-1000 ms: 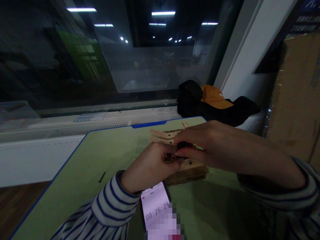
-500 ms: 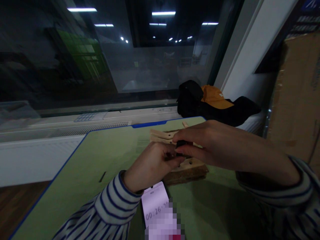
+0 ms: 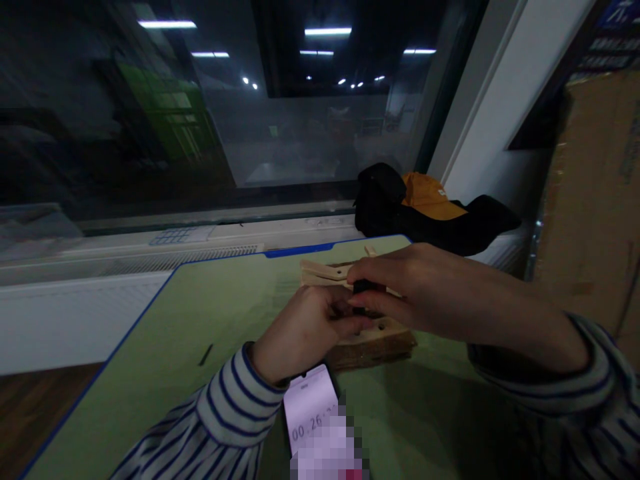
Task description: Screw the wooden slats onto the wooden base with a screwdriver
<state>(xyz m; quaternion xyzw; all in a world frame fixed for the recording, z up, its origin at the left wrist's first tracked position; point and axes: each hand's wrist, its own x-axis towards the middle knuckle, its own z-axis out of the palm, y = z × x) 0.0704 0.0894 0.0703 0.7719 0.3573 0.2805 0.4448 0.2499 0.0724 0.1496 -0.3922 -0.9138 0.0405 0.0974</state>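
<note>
Between the thumb and fingers of my right hand (image 3: 420,283) is a small black piece (image 3: 361,287), held upright over the wooden parts. My left hand (image 3: 305,330) is closed right beside it, fingertips pinched at the black piece's lower end; what they grip is hidden. Below both hands lie pale wooden strips with round holes (image 3: 325,270), one nearer strip (image 3: 390,327) showing a dark hole. They rest on a brown cardboard-like block (image 3: 373,353). The hands cover the middle of the wooden parts.
A phone showing a timer (image 3: 313,407) lies in front of the block on the green table (image 3: 235,300). A thin dark stick (image 3: 205,355) lies to the left. Black cloth (image 3: 380,207) and an orange cap (image 3: 430,197) sit on the windowsill. A cardboard box (image 3: 590,187) stands at right.
Both hands stay at the same spot over the wooden parts, with only slight shifts of the fingers. The view has tilted a little.
</note>
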